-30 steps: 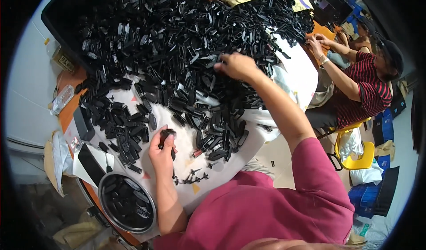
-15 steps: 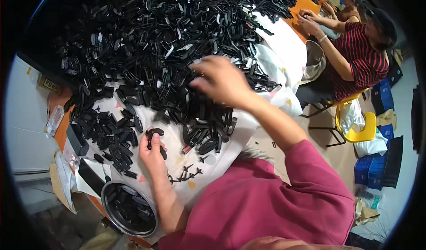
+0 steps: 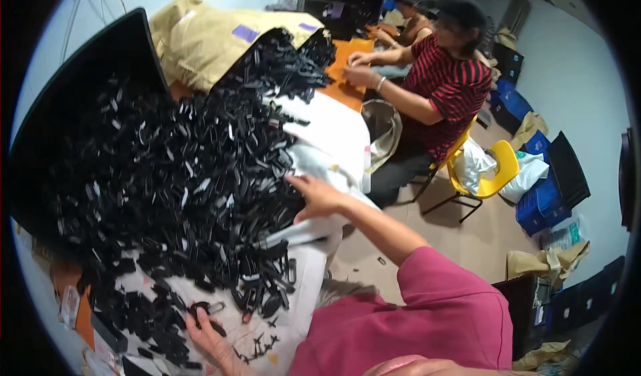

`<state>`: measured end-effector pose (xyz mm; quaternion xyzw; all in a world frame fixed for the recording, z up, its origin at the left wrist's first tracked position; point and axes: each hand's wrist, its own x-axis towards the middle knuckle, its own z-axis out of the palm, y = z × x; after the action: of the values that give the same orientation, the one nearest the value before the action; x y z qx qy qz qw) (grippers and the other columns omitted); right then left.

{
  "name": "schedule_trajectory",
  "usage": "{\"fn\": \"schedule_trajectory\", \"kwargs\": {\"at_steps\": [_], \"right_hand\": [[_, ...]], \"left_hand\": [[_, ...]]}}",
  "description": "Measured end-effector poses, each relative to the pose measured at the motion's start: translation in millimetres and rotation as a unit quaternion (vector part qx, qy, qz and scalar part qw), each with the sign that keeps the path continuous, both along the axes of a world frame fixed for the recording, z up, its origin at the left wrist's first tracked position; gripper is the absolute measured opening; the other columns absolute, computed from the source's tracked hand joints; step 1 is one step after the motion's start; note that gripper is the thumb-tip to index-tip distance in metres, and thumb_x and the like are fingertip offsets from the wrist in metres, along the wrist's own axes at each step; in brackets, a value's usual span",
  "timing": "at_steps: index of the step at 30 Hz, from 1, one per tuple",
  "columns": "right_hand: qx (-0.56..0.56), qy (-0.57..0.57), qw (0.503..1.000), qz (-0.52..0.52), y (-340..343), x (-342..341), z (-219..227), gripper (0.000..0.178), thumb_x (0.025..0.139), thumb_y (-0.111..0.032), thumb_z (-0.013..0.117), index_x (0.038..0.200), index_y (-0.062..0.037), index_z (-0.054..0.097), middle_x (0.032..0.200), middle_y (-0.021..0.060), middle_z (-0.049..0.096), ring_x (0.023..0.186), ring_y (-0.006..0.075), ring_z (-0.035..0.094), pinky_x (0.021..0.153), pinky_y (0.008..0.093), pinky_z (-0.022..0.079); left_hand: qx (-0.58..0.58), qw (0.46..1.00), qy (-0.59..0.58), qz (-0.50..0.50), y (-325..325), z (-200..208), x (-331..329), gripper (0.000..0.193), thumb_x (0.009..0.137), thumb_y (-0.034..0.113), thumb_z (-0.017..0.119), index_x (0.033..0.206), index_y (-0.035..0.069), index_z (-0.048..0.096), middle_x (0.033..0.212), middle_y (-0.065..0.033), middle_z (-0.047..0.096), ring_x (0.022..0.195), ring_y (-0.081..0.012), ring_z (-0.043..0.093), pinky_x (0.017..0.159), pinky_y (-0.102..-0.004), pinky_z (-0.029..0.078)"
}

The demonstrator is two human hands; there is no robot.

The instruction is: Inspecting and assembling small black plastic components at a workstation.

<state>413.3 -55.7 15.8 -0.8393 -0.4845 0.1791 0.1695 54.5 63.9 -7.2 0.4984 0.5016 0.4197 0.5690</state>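
Observation:
A large heap of small black plastic parts, many of them long and frame-like, covers the white cloth on the table. At the heap's right edge is my right hand, its fingers apart, with nothing visible in them. My left hand is low in the view, closed on a black plastic part between thumb and fingers; its exact kind is unclear. A smaller group of black parts lies to the left of that hand. On its right, several thin dark cross-shaped pieces rest on the cloth.
A black bin stands tilted at the left, and a tan sack lies behind the heap. A co-worker in a striped shirt works at the far right side. Beyond are a yellow chair and blue crates.
The view has tilted up, showing more of the bin, sack and room. My right hand has gone from over the heap to its right edge. My left hand still holds a black part.

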Motion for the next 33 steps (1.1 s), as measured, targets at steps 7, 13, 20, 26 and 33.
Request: {"fn": "schedule_trajectory", "kwargs": {"at_steps": [7, 13, 20, 26, 33], "right_hand": [[0.038, 0.016, 0.999, 0.026, 32, -17, 5, 0.106, 0.052, -0.026, 0.079, 0.139, -0.0212, 0.019, 0.130, 0.0268, 0.029, 0.115, 0.0411, 0.038, 0.094, 0.0416, 0.037], [0.112, 0.077, 0.986, 0.100, 61, -36, 6, 0.097, 0.055, -0.013, 0.074, 0.138, -0.0183, 0.023, 0.134, 0.0296, 0.021, 0.120, 0.0411, 0.033, 0.100, 0.0382, 0.032], [0.170, 0.170, 0.931, 0.275, 99, -77, 18, 0.094, 0.058, -0.004, 0.070, 0.138, -0.0178, 0.022, 0.138, 0.0244, 0.018, 0.120, 0.0390, 0.034, 0.097, 0.0360, 0.035], [0.144, 0.051, 0.922, 0.357, 98, -129, 46, 0.085, 0.061, -0.010, 0.069, 0.135, -0.0160, 0.027, 0.136, 0.0255, 0.020, 0.113, 0.0403, 0.041, 0.089, 0.0384, 0.041], [0.129, -0.018, 0.925, 0.356, 79, -135, 64, 0.075, 0.065, -0.019, 0.073, 0.131, -0.0230, 0.038, 0.136, 0.0205, 0.026, 0.112, 0.0381, 0.041, 0.091, 0.0417, 0.041]], "left_hand": [[-0.032, 0.998, -0.049, -0.005, 4, -9, 2, 0.021, 0.086, 0.022, 0.058, 0.098, 0.007, 0.051, 0.058, 0.0037, 0.041, 0.049, -0.0045, 0.038, 0.043, -0.0194, 0.031], [-0.015, 0.999, -0.040, -0.013, -1, 1, 3, 0.019, 0.085, 0.023, 0.059, 0.094, 0.007, 0.053, 0.060, 0.0043, 0.042, 0.050, -0.0037, 0.038, 0.043, -0.0189, 0.032], [-0.039, 0.999, -0.016, -0.022, -1, 1, -3, 0.027, 0.086, 0.023, 0.057, 0.103, 0.002, 0.053, 0.070, 0.0005, 0.048, 0.055, -0.0053, 0.041, 0.048, -0.0190, 0.036], [0.024, 0.999, 0.041, -0.012, -2, 8, -2, 0.016, 0.087, 0.024, 0.056, 0.091, 0.008, 0.054, 0.059, 0.0044, 0.044, 0.051, -0.0043, 0.040, 0.045, -0.0192, 0.031], [-0.016, 0.997, -0.058, 0.041, 7, 4, 6, 0.017, 0.085, 0.022, 0.058, 0.092, 0.007, 0.055, 0.063, 0.0035, 0.048, 0.052, -0.0046, 0.043, 0.047, -0.0182, 0.034]]}}
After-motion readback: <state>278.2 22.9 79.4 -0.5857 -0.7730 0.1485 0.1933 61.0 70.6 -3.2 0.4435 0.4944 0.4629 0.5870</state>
